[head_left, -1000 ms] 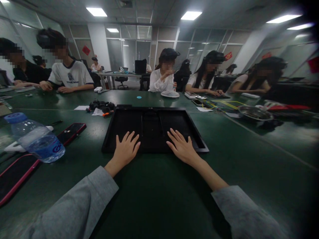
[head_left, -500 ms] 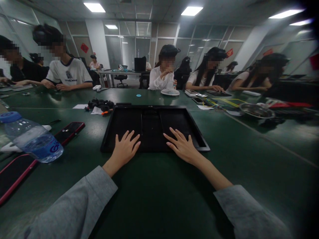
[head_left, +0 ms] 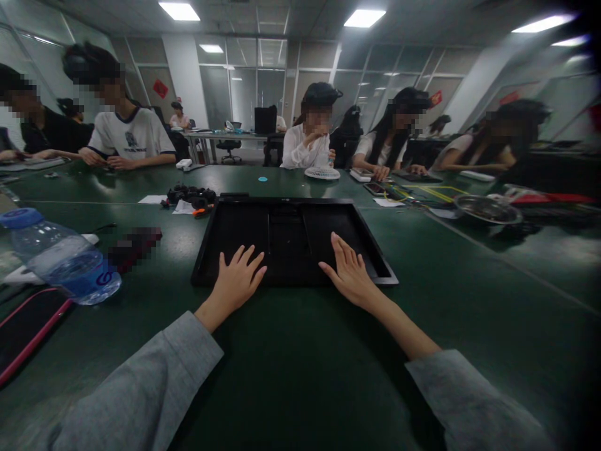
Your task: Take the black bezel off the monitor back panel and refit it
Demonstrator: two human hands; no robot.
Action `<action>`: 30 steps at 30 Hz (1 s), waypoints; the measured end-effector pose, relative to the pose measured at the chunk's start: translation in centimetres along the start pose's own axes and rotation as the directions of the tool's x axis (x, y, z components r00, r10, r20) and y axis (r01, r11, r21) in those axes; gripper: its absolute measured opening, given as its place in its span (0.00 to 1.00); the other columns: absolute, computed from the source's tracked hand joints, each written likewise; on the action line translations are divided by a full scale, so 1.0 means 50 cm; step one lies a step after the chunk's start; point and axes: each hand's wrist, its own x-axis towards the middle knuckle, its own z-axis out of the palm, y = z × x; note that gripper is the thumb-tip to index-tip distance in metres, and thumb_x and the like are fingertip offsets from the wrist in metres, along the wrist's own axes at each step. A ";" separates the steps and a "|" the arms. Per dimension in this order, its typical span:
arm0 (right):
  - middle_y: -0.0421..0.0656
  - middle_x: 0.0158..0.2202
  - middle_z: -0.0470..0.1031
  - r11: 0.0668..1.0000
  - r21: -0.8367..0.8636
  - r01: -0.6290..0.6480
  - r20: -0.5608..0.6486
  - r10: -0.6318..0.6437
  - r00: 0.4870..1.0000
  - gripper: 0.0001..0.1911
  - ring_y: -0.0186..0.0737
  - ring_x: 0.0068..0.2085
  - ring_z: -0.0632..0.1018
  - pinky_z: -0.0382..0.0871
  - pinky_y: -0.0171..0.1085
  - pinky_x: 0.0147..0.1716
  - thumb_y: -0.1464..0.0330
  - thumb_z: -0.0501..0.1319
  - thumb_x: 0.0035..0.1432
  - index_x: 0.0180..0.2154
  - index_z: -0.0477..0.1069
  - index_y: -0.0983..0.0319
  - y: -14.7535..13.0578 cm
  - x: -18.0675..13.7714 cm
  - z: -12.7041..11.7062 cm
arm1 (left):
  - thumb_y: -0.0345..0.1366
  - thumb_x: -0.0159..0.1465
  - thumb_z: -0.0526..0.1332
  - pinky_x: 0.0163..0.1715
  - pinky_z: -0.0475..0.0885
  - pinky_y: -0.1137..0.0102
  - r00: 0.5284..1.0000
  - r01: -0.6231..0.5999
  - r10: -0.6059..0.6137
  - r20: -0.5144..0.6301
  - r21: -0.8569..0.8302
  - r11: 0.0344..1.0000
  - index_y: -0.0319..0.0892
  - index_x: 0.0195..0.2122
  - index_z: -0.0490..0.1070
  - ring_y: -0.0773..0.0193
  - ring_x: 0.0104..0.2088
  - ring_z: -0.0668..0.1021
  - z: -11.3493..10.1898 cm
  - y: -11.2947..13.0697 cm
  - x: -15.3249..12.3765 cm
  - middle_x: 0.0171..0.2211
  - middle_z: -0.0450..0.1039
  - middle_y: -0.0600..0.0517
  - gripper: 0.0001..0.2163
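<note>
In front of me on the green table lies a black rectangular frame-like panel (head_left: 287, 233), shallow, with raised edges and a recessed middle section; it looks like a plastic housing. My left hand (head_left: 236, 279) is over its near left part, palm down, fingers spread. Over the near right part is my right hand (head_left: 350, 270), its fingers stretched forward and held close together, the thumb apart. Neither hand grips anything. Whether the palms touch the panel or hover just above it, I cannot tell.
A water bottle (head_left: 61, 257) lies tilted at the left, beside a red-edged phone (head_left: 32, 329). Black items (head_left: 190, 196) sit beyond the panel. A metal bowl (head_left: 488, 209) is at the right. Across the green table (head_left: 300, 376), several people sit, one behind a white fan (head_left: 322, 173).
The fingers of my right hand have drawn together and shifted slightly right. My left hand and the panel stay in place. A co-worker's hand at the right has moved toward a phone.
</note>
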 end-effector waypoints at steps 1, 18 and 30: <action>0.51 0.75 0.42 0.999 0.051 -0.015 -0.055 0.018 0.998 0.42 0.54 0.72 0.51 0.50 0.66 0.65 0.46 0.39 0.69 0.73 0.20 0.53 0.006 0.002 0.001 | 0.48 0.75 0.44 0.62 0.58 0.32 1.000 0.000 0.000 -0.003 0.002 1.000 0.49 0.67 0.64 0.45 0.69 0.61 0.001 0.000 0.000 0.69 0.60 0.45 0.24; 0.43 0.75 0.43 0.985 -0.156 0.078 0.078 -0.067 0.995 0.31 0.55 0.73 0.49 0.51 0.68 0.65 0.49 0.39 0.71 0.70 0.56 0.45 0.007 -0.007 0.002 | 0.48 0.75 0.43 0.62 0.58 0.33 1.000 0.008 -0.008 -0.001 -0.012 1.000 0.49 0.68 0.63 0.45 0.69 0.61 -0.003 0.002 -0.002 0.70 0.60 0.45 0.25; 0.42 0.75 0.43 0.983 -0.166 0.074 0.144 -0.050 0.988 0.34 0.51 0.74 0.47 0.47 0.67 0.66 0.47 0.36 0.71 0.70 0.57 0.49 0.003 -0.007 -0.005 | 0.48 0.75 0.44 0.62 0.58 0.32 1.000 0.005 -0.005 0.006 -0.005 1.000 0.49 0.67 0.63 0.45 0.70 0.61 -0.002 0.002 -0.001 0.70 0.60 0.44 0.24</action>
